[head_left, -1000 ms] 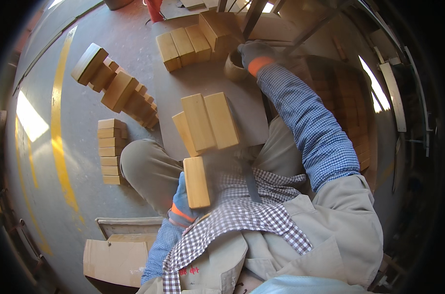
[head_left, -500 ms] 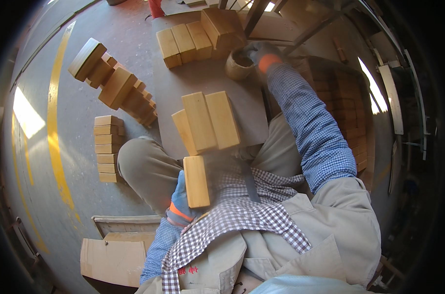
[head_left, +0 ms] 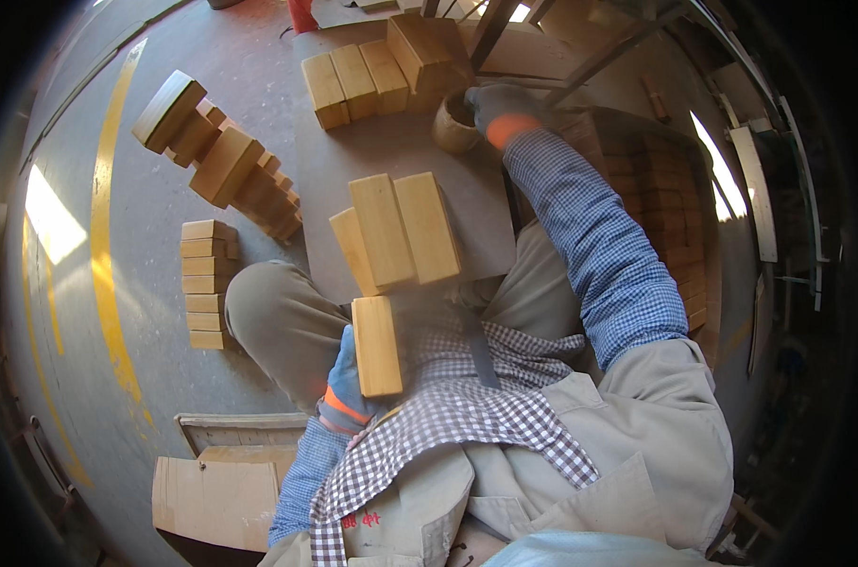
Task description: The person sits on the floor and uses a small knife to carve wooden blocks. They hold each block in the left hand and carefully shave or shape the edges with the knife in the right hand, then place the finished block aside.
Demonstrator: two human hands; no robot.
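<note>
While left hand (head_left: pixel 344 380) holds block (head_left: pixel 379 346) nearer than pot (head_left: pixel 454 137), right hand (head_left: pixel 505 108) (grip unclear) returns to it; work there seemingly continues.

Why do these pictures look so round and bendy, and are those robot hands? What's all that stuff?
No robot here! A person is wearing blue-grey gloves with orange cuffs. The view comes from a camera on that person's head, looking down; its very wide lens bends straight lines near the rim. The left hand holds a yellowish rectangular wooden block. The right hand is at the rim of a small round brown pot; that hand is blurry, so I can't tell whether it grips anything. On the flat grey-brown tabletop lie three more yellowish wooden blocks near the person, and a row of others lies at the far end.
</note>
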